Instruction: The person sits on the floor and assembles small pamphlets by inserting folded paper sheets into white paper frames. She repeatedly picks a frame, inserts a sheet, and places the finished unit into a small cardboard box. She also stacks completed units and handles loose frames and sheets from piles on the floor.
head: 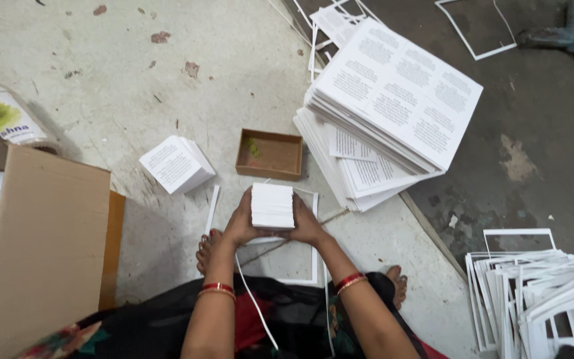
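Left hand (239,225) and right hand (307,226): each grip closed on opposite side of small paper stack (272,205), palms pressing inward, stack held between them just above floor (101,80). Stack: white, rectangular, edges squared, many thin sheets. Ahead of grip: shallow brown cardboard tray (270,154). Ahead-left: loose white leaflet bundle (176,164). Ahead-right: large pile of printed sheets (393,106), fanned. Right: white paper frame offcuts (539,292). Left: cardboard box (44,246).
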Demonstrator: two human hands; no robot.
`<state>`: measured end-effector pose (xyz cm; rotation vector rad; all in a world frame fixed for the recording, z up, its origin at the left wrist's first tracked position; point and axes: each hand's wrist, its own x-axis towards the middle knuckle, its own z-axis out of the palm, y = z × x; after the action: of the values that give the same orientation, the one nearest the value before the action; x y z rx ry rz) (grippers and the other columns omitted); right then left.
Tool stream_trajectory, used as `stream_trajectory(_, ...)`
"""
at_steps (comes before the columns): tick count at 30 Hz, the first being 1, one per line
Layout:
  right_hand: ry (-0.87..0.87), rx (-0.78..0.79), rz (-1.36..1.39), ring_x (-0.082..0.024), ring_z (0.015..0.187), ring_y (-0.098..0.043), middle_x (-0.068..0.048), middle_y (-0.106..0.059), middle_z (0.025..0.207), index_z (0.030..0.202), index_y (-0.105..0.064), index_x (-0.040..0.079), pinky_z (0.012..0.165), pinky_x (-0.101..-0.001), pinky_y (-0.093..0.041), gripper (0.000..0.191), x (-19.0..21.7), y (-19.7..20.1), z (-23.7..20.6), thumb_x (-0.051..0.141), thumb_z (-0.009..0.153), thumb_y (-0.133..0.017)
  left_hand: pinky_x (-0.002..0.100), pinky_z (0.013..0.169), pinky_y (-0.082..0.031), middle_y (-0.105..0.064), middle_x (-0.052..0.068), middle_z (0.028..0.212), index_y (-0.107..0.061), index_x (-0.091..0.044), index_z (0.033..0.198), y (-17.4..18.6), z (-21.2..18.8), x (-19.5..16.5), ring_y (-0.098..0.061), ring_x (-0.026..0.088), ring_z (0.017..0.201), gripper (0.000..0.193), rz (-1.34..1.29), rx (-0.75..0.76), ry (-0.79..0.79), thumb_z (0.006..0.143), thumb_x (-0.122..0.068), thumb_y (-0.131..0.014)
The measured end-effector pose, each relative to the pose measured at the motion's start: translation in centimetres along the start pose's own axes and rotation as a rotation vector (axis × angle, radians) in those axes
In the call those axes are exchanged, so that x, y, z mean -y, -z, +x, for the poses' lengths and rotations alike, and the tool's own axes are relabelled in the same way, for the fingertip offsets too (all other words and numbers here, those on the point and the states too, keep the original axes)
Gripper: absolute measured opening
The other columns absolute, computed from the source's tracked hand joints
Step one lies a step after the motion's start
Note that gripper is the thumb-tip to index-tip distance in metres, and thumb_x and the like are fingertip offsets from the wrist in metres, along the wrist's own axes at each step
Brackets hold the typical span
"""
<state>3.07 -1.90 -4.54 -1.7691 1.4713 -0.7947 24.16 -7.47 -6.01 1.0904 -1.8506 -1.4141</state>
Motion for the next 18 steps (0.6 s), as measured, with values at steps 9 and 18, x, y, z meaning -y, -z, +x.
stream_trajectory(9,0.063,0.071,-0.102,-0.037,0.143,-0.042,-0.023,-0.045,0.154,0.163,-0.025,0.003,0.117,-0.0506,-0.035,0.126,6.8,5.6,6.6,0.059,0.068,-0.086,0.042,0.106,-0.050,-0.065,0.016,0.129,-0.050,-0.001,0.142,3.5,2.2,-0.4,-0.062,0.028,0.121,0.092,-0.827,-0.204,0.049,0.060,-0.013,-0.088)
stream_trajectory(18,0.042,-0.089,-0.447,-0.031,0.107,-0.070,-0.015,-0.073,0.114,0.113,-0.075,0.007,0.093,-0.0412,-0.054,0.033,3.2,3.4,17.3,0.018,0.083,-0.070,0.058,0.121,-0.035,-0.057,0.006,0.147,-0.047,-0.014,0.152,6.9,0.1,-4.2,-0.051,0.031,0.140,0.096,-1.595,-0.381,-0.392,0.070,-0.040,-0.089)
